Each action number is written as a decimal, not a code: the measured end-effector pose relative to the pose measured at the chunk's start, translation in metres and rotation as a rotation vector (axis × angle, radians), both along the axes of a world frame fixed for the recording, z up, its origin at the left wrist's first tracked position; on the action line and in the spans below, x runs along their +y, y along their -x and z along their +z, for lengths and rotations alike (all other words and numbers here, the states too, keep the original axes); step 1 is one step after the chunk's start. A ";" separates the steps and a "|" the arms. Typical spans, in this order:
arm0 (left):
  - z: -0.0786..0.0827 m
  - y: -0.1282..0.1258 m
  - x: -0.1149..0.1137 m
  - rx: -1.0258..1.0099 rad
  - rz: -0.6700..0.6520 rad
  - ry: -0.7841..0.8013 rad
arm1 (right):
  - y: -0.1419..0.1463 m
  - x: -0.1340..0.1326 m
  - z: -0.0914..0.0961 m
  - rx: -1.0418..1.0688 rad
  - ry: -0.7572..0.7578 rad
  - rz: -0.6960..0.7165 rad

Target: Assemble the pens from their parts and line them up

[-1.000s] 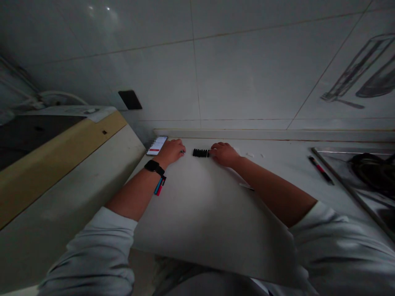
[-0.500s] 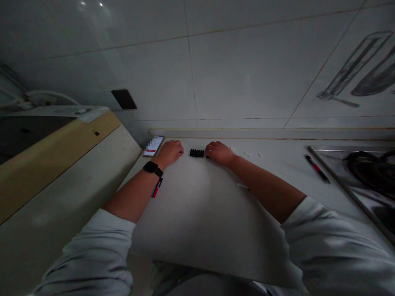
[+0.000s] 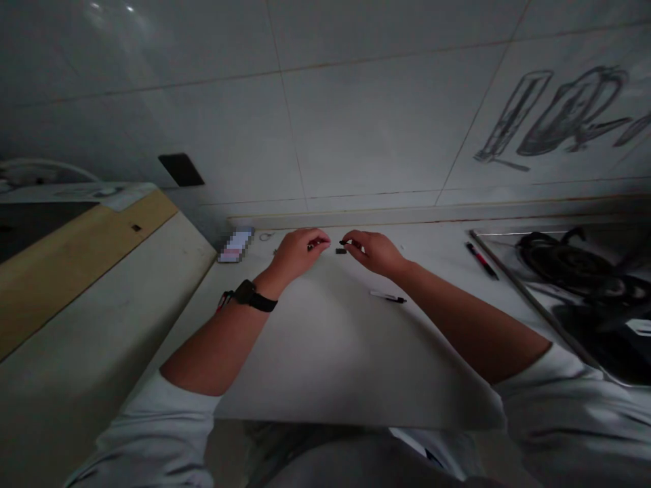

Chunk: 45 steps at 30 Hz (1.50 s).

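Observation:
Both my hands are lifted slightly over the far edge of a large white sheet (image 3: 325, 346) on the counter. My left hand (image 3: 300, 251), with a black watch on its wrist, pinches a small dark piece between its fingertips. My right hand (image 3: 371, 251) also pinches a small dark piece, held toward the left hand. One small black piece (image 3: 340, 251) lies on the sheet between the two hands. A black pen (image 3: 387, 297) lies on the sheet just under my right forearm.
A phone (image 3: 234, 245) lies at the back left of the counter. A red and black pen (image 3: 481, 259) lies beside the gas hob (image 3: 574, 271) at the right. A tiled wall stands behind. A beige appliance top (image 3: 76, 271) sits at the left.
The row of black pieces is broken up; both hands have lifted off the sheet and now pinch small pieces. The view has swung to the right and a pen shows under my right arm.

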<state>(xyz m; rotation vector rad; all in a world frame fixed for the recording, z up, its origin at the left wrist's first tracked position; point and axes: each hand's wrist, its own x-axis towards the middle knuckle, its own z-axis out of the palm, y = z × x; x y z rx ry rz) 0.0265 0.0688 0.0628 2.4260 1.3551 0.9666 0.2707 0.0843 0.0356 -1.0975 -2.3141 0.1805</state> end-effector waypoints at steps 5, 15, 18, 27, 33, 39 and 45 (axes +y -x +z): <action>-0.019 -0.032 -0.018 -0.220 -0.040 0.087 | -0.012 -0.033 -0.005 0.180 0.099 -0.058; -0.081 -0.032 -0.020 -0.466 0.012 0.225 | -0.015 -0.042 -0.057 0.362 0.169 -0.068; -0.090 -0.027 -0.017 -0.487 -0.011 0.263 | -0.015 -0.043 -0.062 0.411 0.192 -0.058; -0.096 -0.032 -0.018 -0.539 -0.051 0.324 | -0.014 -0.048 -0.060 0.420 0.208 -0.043; -0.098 -0.035 -0.020 -0.583 -0.053 0.349 | -0.014 -0.050 -0.061 0.397 0.192 -0.028; -0.096 -0.035 -0.019 -0.563 -0.020 0.346 | -0.016 -0.047 -0.064 0.382 0.155 -0.033; -0.090 -0.035 -0.024 -0.468 -0.015 0.299 | -0.017 -0.046 -0.064 0.379 0.114 -0.053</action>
